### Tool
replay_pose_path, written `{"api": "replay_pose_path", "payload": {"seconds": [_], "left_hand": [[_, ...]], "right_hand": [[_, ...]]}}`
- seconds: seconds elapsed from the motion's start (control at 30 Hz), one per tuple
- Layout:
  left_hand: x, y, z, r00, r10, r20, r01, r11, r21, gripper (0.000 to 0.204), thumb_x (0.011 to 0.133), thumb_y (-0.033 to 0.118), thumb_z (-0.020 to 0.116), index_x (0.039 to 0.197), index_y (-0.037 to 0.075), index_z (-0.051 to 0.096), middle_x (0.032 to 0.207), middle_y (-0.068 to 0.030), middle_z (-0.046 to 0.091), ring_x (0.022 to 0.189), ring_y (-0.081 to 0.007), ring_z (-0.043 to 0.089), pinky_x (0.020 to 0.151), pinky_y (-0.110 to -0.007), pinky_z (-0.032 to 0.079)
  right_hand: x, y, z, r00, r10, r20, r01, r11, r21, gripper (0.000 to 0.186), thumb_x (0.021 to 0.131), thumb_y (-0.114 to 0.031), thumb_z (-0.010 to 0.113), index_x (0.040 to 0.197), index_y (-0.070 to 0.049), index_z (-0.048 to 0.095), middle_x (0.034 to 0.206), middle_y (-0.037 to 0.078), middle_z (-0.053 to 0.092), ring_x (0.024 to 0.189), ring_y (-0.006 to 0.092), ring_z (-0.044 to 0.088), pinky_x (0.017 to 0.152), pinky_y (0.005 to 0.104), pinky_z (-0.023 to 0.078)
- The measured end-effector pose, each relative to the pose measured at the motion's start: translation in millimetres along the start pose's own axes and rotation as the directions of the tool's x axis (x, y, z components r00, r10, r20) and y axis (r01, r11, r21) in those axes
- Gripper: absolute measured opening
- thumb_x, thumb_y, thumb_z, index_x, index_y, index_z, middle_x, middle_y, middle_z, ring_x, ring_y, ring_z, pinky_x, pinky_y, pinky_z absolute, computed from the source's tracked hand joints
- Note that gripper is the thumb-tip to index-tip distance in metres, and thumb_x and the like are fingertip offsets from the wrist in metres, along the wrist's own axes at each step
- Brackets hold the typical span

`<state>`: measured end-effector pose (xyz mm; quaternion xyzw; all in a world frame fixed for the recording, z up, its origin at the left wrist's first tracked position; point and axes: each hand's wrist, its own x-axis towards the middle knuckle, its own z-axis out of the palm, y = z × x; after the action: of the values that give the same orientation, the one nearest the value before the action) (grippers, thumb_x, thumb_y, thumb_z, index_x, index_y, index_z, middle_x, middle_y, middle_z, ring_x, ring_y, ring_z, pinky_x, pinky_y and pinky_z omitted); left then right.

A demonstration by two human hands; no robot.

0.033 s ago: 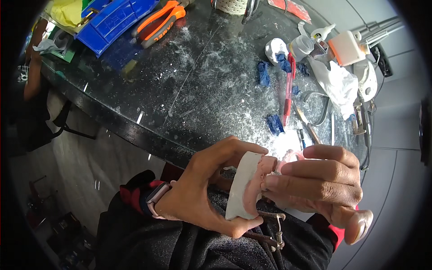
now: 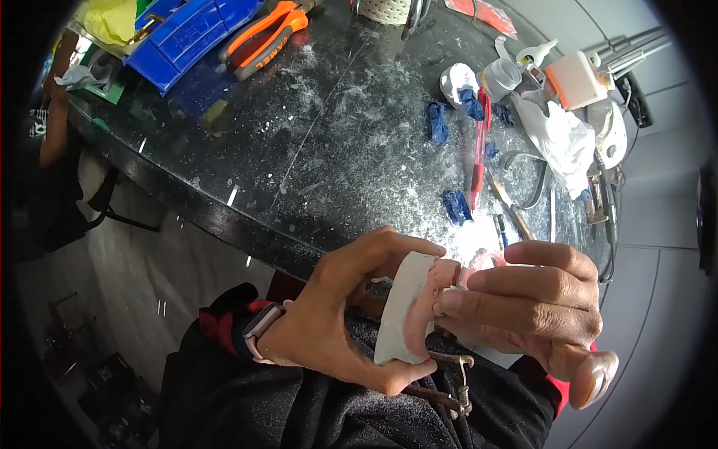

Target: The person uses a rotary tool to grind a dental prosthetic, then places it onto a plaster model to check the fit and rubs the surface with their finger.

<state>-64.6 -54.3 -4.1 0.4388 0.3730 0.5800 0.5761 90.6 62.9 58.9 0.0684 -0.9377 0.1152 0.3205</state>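
Observation:
My left hand (image 2: 318, 318) is wrapped round a dental cast (image 2: 400, 310), thumb below and fingers above. The cast has a pale plaster base, with a pink gum-coloured layer (image 2: 420, 329) and a row of teeth facing right. At its lower end hangs a metal hinge frame with a small spring (image 2: 464, 396). My right hand (image 2: 542, 295) is closed against the teeth side, one fingertip touching the pink edge and its thumb sticking out at lower right. Between the hands shows another pink curved piece (image 2: 488, 260), mostly hidden by the right fingers.
White dust covers the dark table (image 2: 321, 150). Right of centre lie a red pen (image 2: 479, 161), blue scraps (image 2: 438, 123), a brown-handled tool (image 2: 508, 202) and a white plastic bag (image 2: 557, 142). Orange-handled pliers (image 2: 262, 41) and a blue bin (image 2: 183, 49) stand far left.

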Motion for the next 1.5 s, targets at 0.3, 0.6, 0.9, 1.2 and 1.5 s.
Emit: {"api": "replay_pose_path", "payload": {"seconds": [0.3, 0.6, 0.9, 1.2, 1.5], "left_hand": [[-6.5, -4.0, 1.0, 0.977, -0.059, 0.206, 0.144, 0.894, -0.425, 0.066, 0.068, 0.01, 0.069, 0.125, -0.003, 0.039, 0.1, -0.0114, 0.06, 0.094, -0.016, 0.059, 0.081, -0.032, 0.048], [-10.7, -8.0, 9.7, 0.967, -0.102, 0.235, 0.23, 0.751, -0.619, 0.062, 0.072, 0.013, 0.065, 0.125, -0.003, 0.037, 0.098, -0.0124, 0.062, 0.093, -0.0187, 0.061, 0.081, -0.033, 0.048], [-5.9, -0.9, 5.0, 0.958, -0.146, 0.249, 0.259, 0.811, -0.524, 0.062, 0.072, 0.014, 0.066, 0.125, -0.003, 0.038, 0.098, -0.012, 0.062, 0.093, -0.0178, 0.06, 0.08, -0.032, 0.048], [-6.4, -1.3, 2.4, 0.965, -0.095, 0.246, 0.193, 0.891, -0.412, 0.064, 0.07, 0.008, 0.066, 0.126, -0.002, 0.038, 0.1, -0.0113, 0.06, 0.092, -0.0157, 0.059, 0.08, -0.03, 0.048], [-7.3, -0.1, -6.3, 0.993, 0.023, 0.115, -0.027, 0.999, 0.035, 0.076, 0.06, 0.011, 0.077, 0.126, -0.001, 0.042, 0.1, -0.01, 0.054, 0.09, -0.0158, 0.057, 0.077, -0.029, 0.051]], "right_hand": [[-1.3, 8.1, 1.3, 1.0, -0.014, 0.016, 0.012, 0.994, 0.112, 0.099, 0.069, -0.016, 0.076, 0.138, 0.0, 0.008, 0.077, 0.009, 0.069, 0.071, 0.0196, 0.067, 0.056, 0.0278, 0.051], [0.7, 20.5, 2.2, 0.996, -0.05, 0.08, 0.028, 0.967, 0.253, 0.117, 0.063, -0.014, 0.081, 0.141, 0.0, -0.006, 0.077, 0.012, 0.068, 0.064, 0.0208, 0.065, 0.051, 0.0265, 0.052], [2.5, 13.2, 2.7, 0.999, -0.029, 0.025, 0.024, 0.983, 0.183, 0.118, 0.062, -0.011, 0.082, 0.141, 0.0, -0.006, 0.077, 0.013, 0.067, 0.063, 0.0218, 0.064, 0.05, 0.0287, 0.054], [-1.5, 10.6, 7.2, 1.0, 0.006, -0.024, -0.001, 0.977, 0.213, 0.118, 0.062, -0.009, 0.081, 0.141, -0.001, -0.005, 0.076, 0.01, 0.068, 0.064, 0.0201, 0.064, 0.051, 0.0286, 0.055], [-5.7, 2.5, 15.3, 0.99, 0.055, -0.129, -0.024, 0.974, 0.226, 0.117, 0.061, -0.008, 0.081, 0.142, -0.002, -0.004, 0.076, 0.007, 0.068, 0.065, 0.0181, 0.065, 0.052, 0.0282, 0.055]]}}
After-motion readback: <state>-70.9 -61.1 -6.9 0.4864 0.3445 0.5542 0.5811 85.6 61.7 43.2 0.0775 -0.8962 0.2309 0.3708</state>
